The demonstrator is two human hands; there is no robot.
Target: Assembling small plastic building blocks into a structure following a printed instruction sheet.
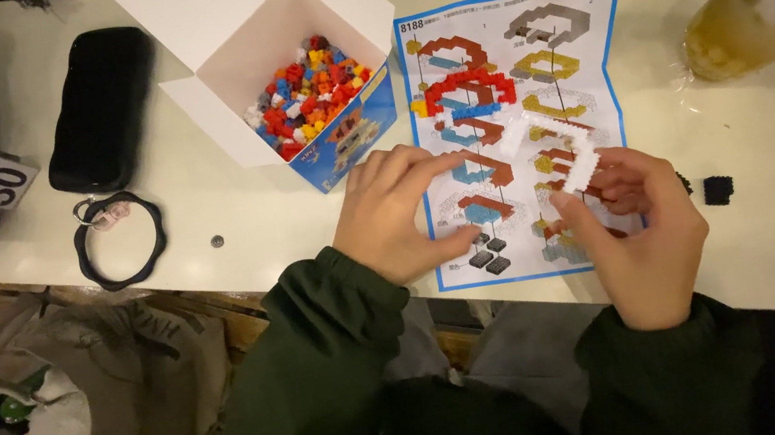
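Surface: pale cream table [238, 228], dim room beyond its far edge.
Right hand [637, 233]: fingers pinched shut on a small white brick assembly [573, 153], raised just above the instruction sheet [525, 117], likely so it can be checked against the diagrams.
Left hand [392, 212]: fingers loosely extended, gripping nothing; the tips press on the sheet's left edge, seemingly to keep it flat.
Near the fingertips: small dark bricks [489, 256] lie on the sheet's near part.
Box [306, 67]: white and blue, flaps open, full of mixed coloured bricks, just left of the sheet, within easy reach.
Further out: black case [101, 106] and black looped hair tie [120, 240] at left; iced drink cup [762, 3] at far right; loose black brick [718, 190] at right.
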